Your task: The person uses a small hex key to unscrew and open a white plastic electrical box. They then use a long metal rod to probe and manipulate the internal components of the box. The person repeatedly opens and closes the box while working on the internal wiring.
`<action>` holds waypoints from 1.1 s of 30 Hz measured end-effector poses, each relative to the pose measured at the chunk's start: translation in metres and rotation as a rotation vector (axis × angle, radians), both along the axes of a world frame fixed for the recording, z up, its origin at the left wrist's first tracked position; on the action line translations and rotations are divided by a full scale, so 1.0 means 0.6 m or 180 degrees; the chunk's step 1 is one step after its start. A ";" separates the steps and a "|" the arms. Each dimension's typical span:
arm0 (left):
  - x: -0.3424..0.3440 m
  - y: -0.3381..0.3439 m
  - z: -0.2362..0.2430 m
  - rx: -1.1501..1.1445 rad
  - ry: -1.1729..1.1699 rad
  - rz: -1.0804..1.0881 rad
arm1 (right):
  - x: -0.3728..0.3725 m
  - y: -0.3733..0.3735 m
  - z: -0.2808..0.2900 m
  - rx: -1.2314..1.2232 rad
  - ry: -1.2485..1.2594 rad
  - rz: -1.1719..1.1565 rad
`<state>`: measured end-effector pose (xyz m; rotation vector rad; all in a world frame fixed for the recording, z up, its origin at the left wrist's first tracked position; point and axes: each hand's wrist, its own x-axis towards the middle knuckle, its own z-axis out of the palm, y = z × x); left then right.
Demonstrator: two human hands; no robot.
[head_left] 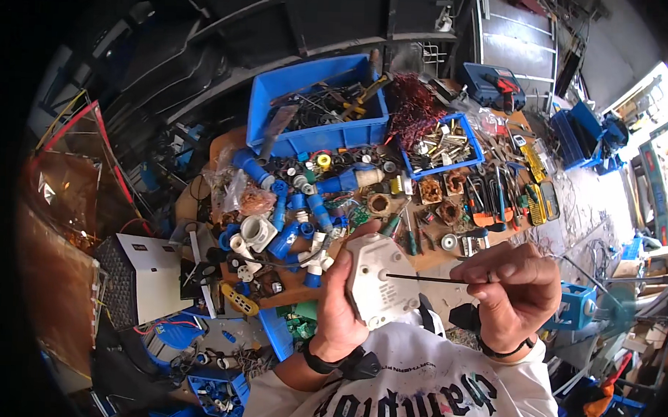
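My left hand (336,304) grips a pale plastic housing (375,291) with rounded corners, small holes and slots, held up in front of my chest. My right hand (514,303) pinches a thin dark rod (431,279), whose far end meets the housing near its middle; whether it sits inside a hole is too small to tell. Just beyond my hands are screwdrivers (410,232) and a round white part (448,243) on the wooden bench (291,286).
The bench holds a large blue crate (318,140) of tools, a smaller blue tray (439,150) of metal pieces, blue pipe fittings (281,240), hand tools (500,192) and a drill case (484,85). Cluttered boxes (217,392) lie at lower left; a blue metal piece (575,305) stands at right.
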<state>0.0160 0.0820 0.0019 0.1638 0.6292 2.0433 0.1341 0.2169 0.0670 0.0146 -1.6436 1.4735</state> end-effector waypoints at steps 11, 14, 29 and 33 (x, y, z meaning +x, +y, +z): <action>-0.021 -0.079 0.017 0.0183 0.0073 -0.0021 | -0.040 -0.113 0.036 0.0958 -0.0219 -0.0206; -0.021 -0.083 0.024 0.0196 0.0035 -0.0044 | -0.040 -0.118 0.042 0.1037 -0.0184 -0.0104; -0.028 -0.086 0.029 -0.0114 0.0383 0.0062 | -0.041 -0.162 0.114 0.1576 -0.1295 -0.0625; -0.035 -0.097 0.028 0.0004 0.0551 0.0126 | -0.046 -0.165 0.107 0.1754 -0.1031 -0.0549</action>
